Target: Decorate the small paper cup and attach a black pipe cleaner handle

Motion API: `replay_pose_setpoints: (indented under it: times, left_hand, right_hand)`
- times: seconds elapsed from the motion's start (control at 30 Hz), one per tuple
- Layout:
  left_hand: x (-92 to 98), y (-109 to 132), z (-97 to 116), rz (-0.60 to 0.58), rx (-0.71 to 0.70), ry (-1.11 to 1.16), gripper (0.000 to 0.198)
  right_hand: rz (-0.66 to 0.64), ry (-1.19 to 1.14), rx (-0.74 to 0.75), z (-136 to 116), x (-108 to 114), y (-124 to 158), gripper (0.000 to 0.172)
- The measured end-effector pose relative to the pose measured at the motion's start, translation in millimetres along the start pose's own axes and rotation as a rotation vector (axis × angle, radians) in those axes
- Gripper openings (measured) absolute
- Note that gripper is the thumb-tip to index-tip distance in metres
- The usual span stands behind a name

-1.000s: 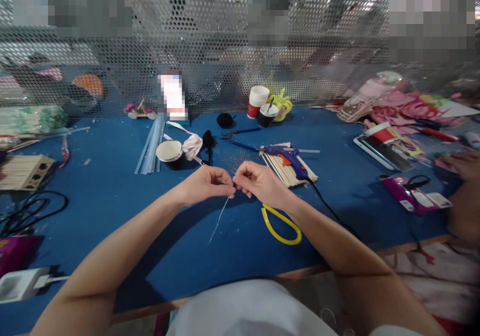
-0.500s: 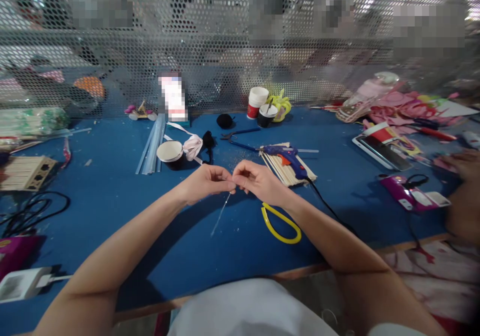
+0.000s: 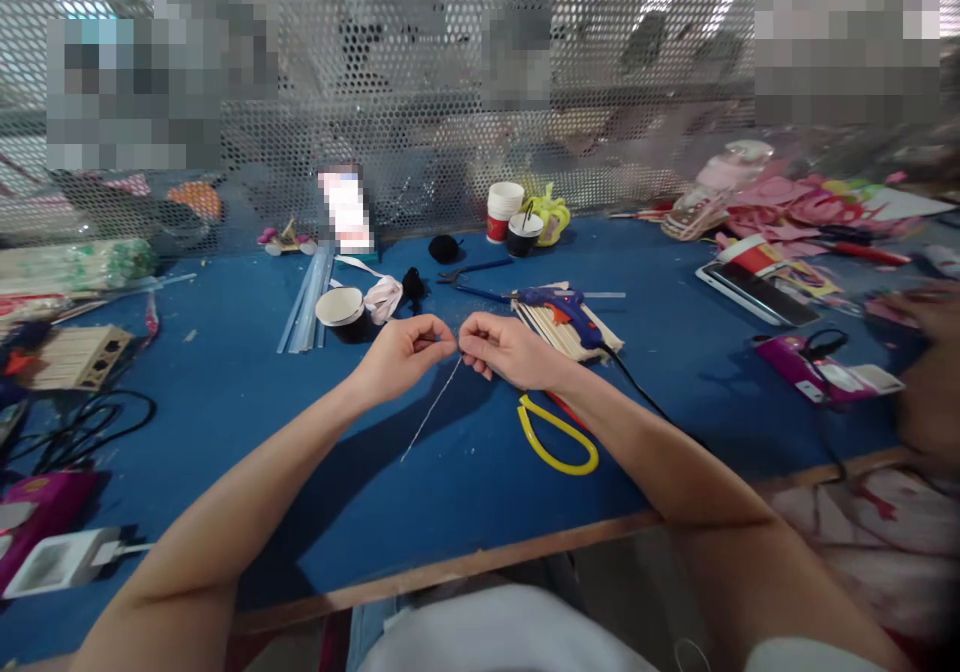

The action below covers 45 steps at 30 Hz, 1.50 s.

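Note:
My left hand [image 3: 401,354] and my right hand [image 3: 504,348] meet over the middle of the blue table [image 3: 225,392], fingertips almost touching. Both are closed in a pinch on a thin white thread [image 3: 429,410] that hangs down and to the left from between them. What the fingertips hold besides the thread is too small to see. Yellow-handled scissors [image 3: 556,436] lie just under my right wrist. A blue glue gun [image 3: 564,306] rests on a bundle of wooden sticks [image 3: 556,333] right behind my right hand.
Behind my left hand stand a paper cup [image 3: 340,308], a pink ribbon [image 3: 384,296] and clear glue sticks [image 3: 306,298]. Pliers [image 3: 469,272], stacked cups [image 3: 502,211] and a perforated metal screen [image 3: 420,122] stand further back. Black cables [image 3: 75,424] lie left; another person's hand [image 3: 926,314] and a phone [image 3: 754,292] are right.
Both hands have stayed pinched on the thread and shifted slightly away from me. The view has tipped, so more of the table's near edge shows.

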<state>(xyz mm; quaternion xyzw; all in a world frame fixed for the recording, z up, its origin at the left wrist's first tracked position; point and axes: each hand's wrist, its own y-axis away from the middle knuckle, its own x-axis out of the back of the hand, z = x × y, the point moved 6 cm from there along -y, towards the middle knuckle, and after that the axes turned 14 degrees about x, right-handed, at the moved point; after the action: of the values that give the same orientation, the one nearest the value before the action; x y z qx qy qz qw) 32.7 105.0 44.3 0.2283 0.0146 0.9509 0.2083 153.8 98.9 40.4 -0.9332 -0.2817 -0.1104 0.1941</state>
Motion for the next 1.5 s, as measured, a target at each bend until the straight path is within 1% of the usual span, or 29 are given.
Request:
replay_pose_setpoints:
  times: [0.23,0.33,0.43,0.57,0.77,0.83,0.9,1.03,1.13,1.2,1.33,1.4,1.43,1.5]
  left_hand:
    - [1.3,-2.7,-4.9,0.035,0.044,-0.046,0.027]
    - [2.3,1.9,-7.7,0.047,0.047,-0.033,0.026]
    - [1.9,6.3,-10.8,0.045,0.073,-0.027,0.025]
    - [-3.7,8.0,-15.8,0.049,0.106,0.024,0.027]
    - [-9.5,8.0,-22.4,0.225,0.069,0.002,0.026]
    - [-10.9,9.4,-21.9,0.225,0.066,0.029,0.025]
    - [-12.2,11.0,-21.9,0.184,0.104,0.11,0.024]
    - [-19.0,13.7,-25.1,0.033,0.225,0.375,0.025]
    - [-25.1,15.3,-28.4,-0.072,0.248,0.533,0.029]
    - [-27.6,16.5,-33.1,-0.113,0.265,0.574,0.03]
    - [-32.2,20.2,-39.2,-0.206,0.265,0.59,0.03]
    - [-32.8,21.9,-39.3,-0.202,0.247,0.552,0.028]
    - [-32.1,22.5,-39.0,-0.172,0.237,0.511,0.028]
    - [-29.3,23.4,-37.8,-0.077,0.213,0.394,0.028]
  right_hand:
    - [0.043,0.175,0.03,5.0,2.2,0.3,0.019]
    - [0.031,0.249,0.017,3.6,-1.2,-0.4,0.017]
    - [0.002,0.343,0.005,-3.1,-3.9,-1.1,0.015]
    - [-0.014,0.4,-0.019,-8.7,-6.8,1.8,0.014]
    - [0.077,0.497,0.038,-4.0,-8.8,9.8,0.017]
    - [0.084,0.461,0.047,-1.6,-10.0,11.4,0.019]
    - [0.085,0.362,0.06,-1.1,-10.7,11.8,0.023]
    - [0.085,0.173,0.134,-4.7,-10.0,9.3,0.03]
    - [0.067,0.078,0.175,-1.1,-12.1,7.3,0.026]
    - [0.071,0.001,0.176,5.0,-14.3,7.2,0.022]
    - [0.106,-0.071,0.12,17.2,-17.2,10.3,0.021]
    - [0.118,-0.09,0.105,19.6,-18.0,13.0,0.02]
    - [0.122,-0.095,0.096,20.4,-18.2,14.5,0.02]
    - [0.128,-0.084,0.068,22.3,-18.4,17.4,0.02]
